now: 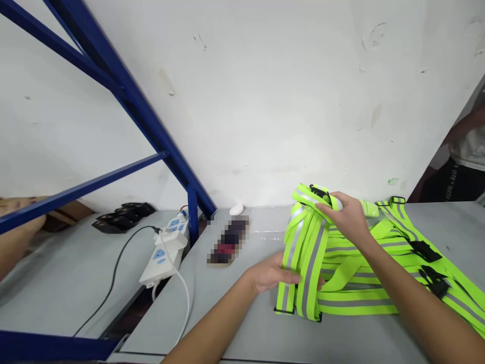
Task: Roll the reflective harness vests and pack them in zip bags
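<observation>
A pile of neon yellow reflective straps [352, 273] with grey bands and black buckles lies on the grey table [227, 323] at the right. My right hand [346, 215] grips the top of a bunch of these straps, near a black buckle, and holds it raised off the pile. My left hand [271, 275] is closed on the lower part of the same hanging straps, fingers tucked under them just above the table.
Two white power strips [166, 247] with cables lie left of a blue steel frame [151, 126]. A blurred dark object [228, 241] and a small white puck [236, 209] sit near the wall. Black items [123, 215] lie far left. A person [464, 162] stands at far right.
</observation>
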Action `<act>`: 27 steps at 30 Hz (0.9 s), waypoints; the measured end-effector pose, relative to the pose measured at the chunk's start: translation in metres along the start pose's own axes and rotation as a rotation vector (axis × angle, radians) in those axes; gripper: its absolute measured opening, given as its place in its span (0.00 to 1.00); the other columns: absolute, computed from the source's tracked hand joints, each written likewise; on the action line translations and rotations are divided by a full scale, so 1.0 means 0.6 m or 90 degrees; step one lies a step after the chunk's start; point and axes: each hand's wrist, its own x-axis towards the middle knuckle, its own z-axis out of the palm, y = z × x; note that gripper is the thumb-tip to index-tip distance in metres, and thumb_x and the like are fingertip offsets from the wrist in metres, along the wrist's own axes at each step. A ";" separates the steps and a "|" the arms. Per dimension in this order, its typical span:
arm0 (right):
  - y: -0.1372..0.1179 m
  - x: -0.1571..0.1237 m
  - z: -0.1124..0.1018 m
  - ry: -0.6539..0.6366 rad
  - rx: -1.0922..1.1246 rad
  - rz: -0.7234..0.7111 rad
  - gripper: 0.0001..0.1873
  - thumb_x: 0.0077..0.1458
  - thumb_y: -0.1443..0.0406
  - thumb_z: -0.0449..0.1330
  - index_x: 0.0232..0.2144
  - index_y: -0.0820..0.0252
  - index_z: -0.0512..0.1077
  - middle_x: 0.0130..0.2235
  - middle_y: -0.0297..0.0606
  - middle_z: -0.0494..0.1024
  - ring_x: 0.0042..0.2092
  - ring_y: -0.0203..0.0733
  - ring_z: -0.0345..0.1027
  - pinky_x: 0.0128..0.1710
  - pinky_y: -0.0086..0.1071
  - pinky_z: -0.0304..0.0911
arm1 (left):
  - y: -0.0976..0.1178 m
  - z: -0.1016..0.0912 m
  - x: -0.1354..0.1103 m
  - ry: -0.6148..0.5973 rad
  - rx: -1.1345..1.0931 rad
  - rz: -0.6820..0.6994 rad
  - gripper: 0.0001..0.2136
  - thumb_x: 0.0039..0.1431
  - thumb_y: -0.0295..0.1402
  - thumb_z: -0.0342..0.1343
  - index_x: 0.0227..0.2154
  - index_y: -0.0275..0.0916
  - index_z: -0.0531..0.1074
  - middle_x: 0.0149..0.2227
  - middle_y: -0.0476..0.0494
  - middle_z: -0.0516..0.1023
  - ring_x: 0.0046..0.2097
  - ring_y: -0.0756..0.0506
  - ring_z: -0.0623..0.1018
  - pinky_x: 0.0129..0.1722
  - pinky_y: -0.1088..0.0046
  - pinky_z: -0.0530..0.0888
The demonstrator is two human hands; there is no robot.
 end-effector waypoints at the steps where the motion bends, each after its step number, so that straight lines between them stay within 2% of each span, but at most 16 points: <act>1: 0.008 -0.001 0.004 -0.004 0.004 0.010 0.32 0.44 0.45 0.63 0.44 0.63 0.76 0.36 0.43 0.80 0.22 0.39 0.64 0.27 0.38 0.66 | -0.006 -0.003 -0.003 -0.032 0.013 -0.031 0.25 0.49 0.37 0.65 0.51 0.37 0.72 0.49 0.35 0.78 0.56 0.34 0.72 0.56 0.52 0.66; 2: 0.017 -0.003 0.008 -0.008 0.015 0.022 0.33 0.43 0.45 0.64 0.43 0.63 0.76 0.37 0.44 0.80 0.26 0.43 0.69 0.30 0.39 0.67 | -0.014 -0.008 -0.005 -0.052 0.024 -0.060 0.25 0.48 0.38 0.66 0.49 0.37 0.73 0.49 0.36 0.78 0.56 0.35 0.72 0.57 0.53 0.66; 4: 0.039 -0.004 0.017 -0.011 0.056 0.061 0.33 0.40 0.45 0.66 0.43 0.62 0.77 0.41 0.46 0.80 0.37 0.52 0.73 0.35 0.42 0.69 | -0.032 -0.024 -0.008 -0.038 0.036 -0.104 0.25 0.43 0.40 0.68 0.46 0.39 0.76 0.47 0.39 0.79 0.54 0.35 0.74 0.56 0.56 0.67; 8: 0.083 -0.007 0.032 -0.019 0.185 0.185 0.36 0.36 0.47 0.69 0.44 0.63 0.77 0.46 0.51 0.78 0.48 0.62 0.71 0.40 0.46 0.70 | -0.058 -0.045 -0.006 0.023 0.020 -0.143 0.29 0.36 0.47 0.70 0.42 0.37 0.77 0.43 0.39 0.80 0.50 0.35 0.77 0.53 0.57 0.69; 10: 0.096 -0.009 0.032 -0.026 0.226 0.225 0.38 0.36 0.47 0.69 0.47 0.64 0.75 0.50 0.54 0.76 0.51 0.64 0.69 0.41 0.48 0.70 | -0.055 -0.037 -0.002 -0.001 0.035 -0.154 0.30 0.36 0.48 0.70 0.43 0.37 0.76 0.44 0.39 0.80 0.50 0.36 0.76 0.53 0.57 0.69; 13: 0.099 -0.010 0.024 -0.037 0.242 0.235 0.43 0.39 0.46 0.68 0.52 0.67 0.71 0.56 0.56 0.71 0.55 0.62 0.66 0.44 0.47 0.70 | -0.040 -0.007 0.002 0.004 0.087 -0.108 0.29 0.40 0.43 0.70 0.46 0.37 0.74 0.47 0.38 0.78 0.51 0.37 0.76 0.53 0.57 0.69; 15: 0.091 -0.012 0.017 -0.038 0.247 0.216 0.43 0.40 0.46 0.67 0.54 0.66 0.69 0.58 0.54 0.68 0.57 0.60 0.64 0.48 0.46 0.68 | -0.037 0.021 -0.002 0.091 0.133 -0.038 0.28 0.44 0.41 0.68 0.48 0.37 0.71 0.49 0.36 0.77 0.50 0.37 0.76 0.53 0.57 0.69; 16: 0.086 -0.015 0.014 -0.037 0.242 0.200 0.43 0.40 0.47 0.68 0.54 0.65 0.69 0.59 0.52 0.68 0.58 0.60 0.63 0.51 0.46 0.66 | -0.041 0.035 -0.005 0.176 0.171 0.006 0.28 0.46 0.41 0.67 0.50 0.37 0.70 0.49 0.36 0.76 0.50 0.38 0.75 0.53 0.57 0.69; 17: 0.080 -0.018 0.014 -0.038 0.232 0.182 0.42 0.40 0.47 0.68 0.54 0.64 0.70 0.59 0.51 0.68 0.59 0.60 0.62 0.53 0.47 0.65 | -0.048 0.051 -0.010 0.294 0.223 0.051 0.27 0.48 0.42 0.65 0.51 0.37 0.68 0.50 0.36 0.74 0.51 0.38 0.75 0.53 0.57 0.69; 20: 0.064 -0.033 0.021 -0.052 0.197 0.140 0.41 0.39 0.47 0.68 0.52 0.64 0.71 0.58 0.50 0.70 0.59 0.61 0.61 0.56 0.51 0.61 | -0.088 0.104 -0.027 0.711 0.449 0.175 0.28 0.52 0.42 0.62 0.54 0.39 0.61 0.55 0.35 0.67 0.55 0.38 0.69 0.57 0.54 0.64; 21: 0.059 -0.039 0.026 -0.062 0.192 0.132 0.40 0.40 0.47 0.68 0.52 0.64 0.71 0.57 0.50 0.71 0.59 0.61 0.61 0.56 0.51 0.60 | -0.103 0.124 -0.031 0.786 0.540 0.192 0.30 0.49 0.42 0.63 0.54 0.39 0.60 0.57 0.33 0.63 0.58 0.36 0.66 0.59 0.51 0.60; 22: 0.055 -0.045 0.032 -0.070 0.190 0.126 0.40 0.40 0.47 0.68 0.52 0.64 0.72 0.57 0.50 0.71 0.59 0.61 0.61 0.56 0.52 0.60 | -0.118 0.144 -0.033 0.795 0.633 0.191 0.32 0.46 0.42 0.65 0.53 0.39 0.60 0.59 0.32 0.60 0.61 0.34 0.62 0.61 0.48 0.54; 24: 0.045 -0.055 0.043 -0.078 0.187 0.118 0.40 0.41 0.47 0.67 0.52 0.65 0.72 0.57 0.51 0.71 0.59 0.61 0.62 0.56 0.52 0.60 | -0.144 0.183 -0.031 0.724 0.777 0.141 0.33 0.41 0.42 0.67 0.50 0.40 0.62 0.61 0.31 0.57 0.64 0.30 0.56 0.63 0.40 0.43; 27: 0.026 -0.064 0.058 -0.072 0.184 0.113 0.40 0.41 0.47 0.67 0.51 0.67 0.72 0.54 0.51 0.73 0.55 0.61 0.65 0.54 0.51 0.62 | -0.164 0.223 -0.020 0.683 0.870 0.050 0.22 0.46 0.40 0.63 0.44 0.40 0.65 0.65 0.33 0.54 0.67 0.28 0.46 0.61 0.36 0.37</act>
